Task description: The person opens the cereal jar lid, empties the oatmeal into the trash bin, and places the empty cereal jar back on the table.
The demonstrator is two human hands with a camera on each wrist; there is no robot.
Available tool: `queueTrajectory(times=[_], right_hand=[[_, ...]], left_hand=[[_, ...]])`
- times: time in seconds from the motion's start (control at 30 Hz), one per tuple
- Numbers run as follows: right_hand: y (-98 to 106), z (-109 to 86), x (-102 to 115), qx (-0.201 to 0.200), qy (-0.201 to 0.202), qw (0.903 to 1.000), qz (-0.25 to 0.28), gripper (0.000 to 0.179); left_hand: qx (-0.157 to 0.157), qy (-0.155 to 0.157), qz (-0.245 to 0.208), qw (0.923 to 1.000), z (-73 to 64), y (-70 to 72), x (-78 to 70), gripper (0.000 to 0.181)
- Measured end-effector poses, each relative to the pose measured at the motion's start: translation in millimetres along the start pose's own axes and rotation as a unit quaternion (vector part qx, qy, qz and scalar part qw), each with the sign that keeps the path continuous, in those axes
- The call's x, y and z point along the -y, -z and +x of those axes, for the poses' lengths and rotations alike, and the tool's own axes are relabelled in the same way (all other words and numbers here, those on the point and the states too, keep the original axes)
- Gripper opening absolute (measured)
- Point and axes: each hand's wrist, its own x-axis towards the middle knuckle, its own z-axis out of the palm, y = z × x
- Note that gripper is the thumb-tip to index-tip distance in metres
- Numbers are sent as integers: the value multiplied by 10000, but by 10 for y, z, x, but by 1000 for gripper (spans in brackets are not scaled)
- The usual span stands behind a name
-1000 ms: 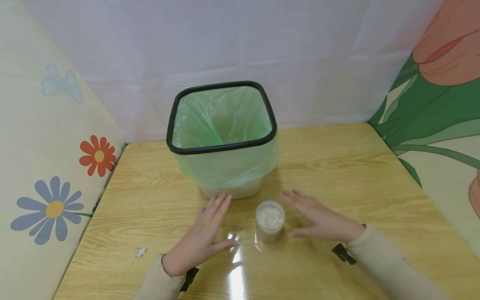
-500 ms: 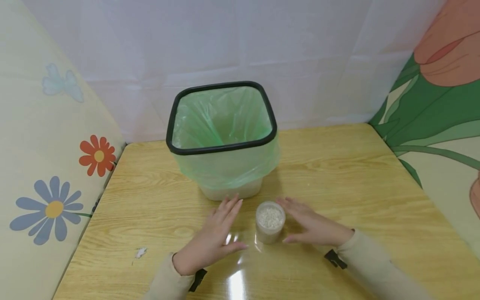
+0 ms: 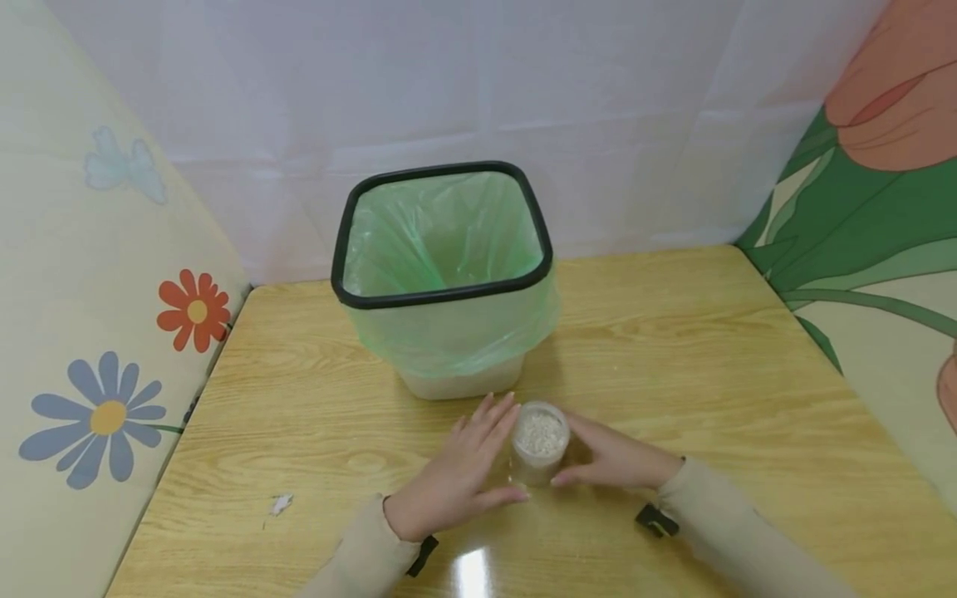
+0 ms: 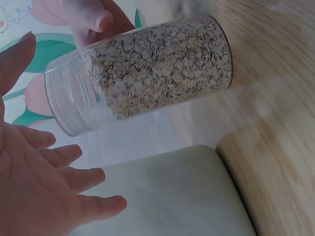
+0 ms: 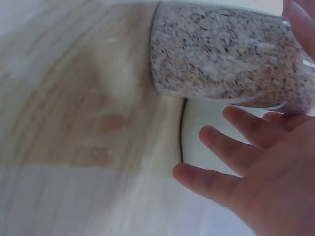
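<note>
A clear jar (image 3: 540,444) of oat flakes stands upright on the table in the head view. In the left wrist view the flakes (image 4: 162,66) fill most of it, below a bare clear neck. My left hand (image 3: 458,477) is at the jar's left side, its fingers spread; the left wrist view shows them apart from the jar. On the other side, my right hand (image 3: 616,455) lies close around the jar, thumb toward me. Its fingers (image 5: 231,147) are extended beside the jar in the right wrist view; whether they touch it I cannot tell.
Behind the jar stands a pale bin with a black rim (image 3: 449,296) and a green bag liner (image 3: 456,332). A small white scrap (image 3: 281,503) lies on the wooden table (image 3: 673,332) at left. Flower-printed panels (image 3: 112,332) flank the table, and a white sheet (image 3: 598,124) hangs behind.
Both hands have come inward toward the jar, my left moving right and my right moving left. The jar and the bin have stayed in place.
</note>
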Motion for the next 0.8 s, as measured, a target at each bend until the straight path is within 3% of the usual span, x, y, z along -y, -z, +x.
queueTrajectory(times=[0.23, 0.5, 0.67, 0.8], right_hand=[[-41, 17, -45, -10, -19, 9990, 442, 95], [-104, 38, -121, -6, 53, 9965, 831, 92], [-122, 35, -164, 75, -91, 9955, 936, 92], [-118, 57, -200, 262, -100, 9939, 1067, 77]], left_hand=[[224, 101, -41, 9997, 72, -28, -28, 95], [267, 148, 83, 9995, 182, -62, -55, 91], [366, -74, 176, 9991, 314, -76, -53, 87], [436, -436, 548, 9966, 446, -84, -31, 85]])
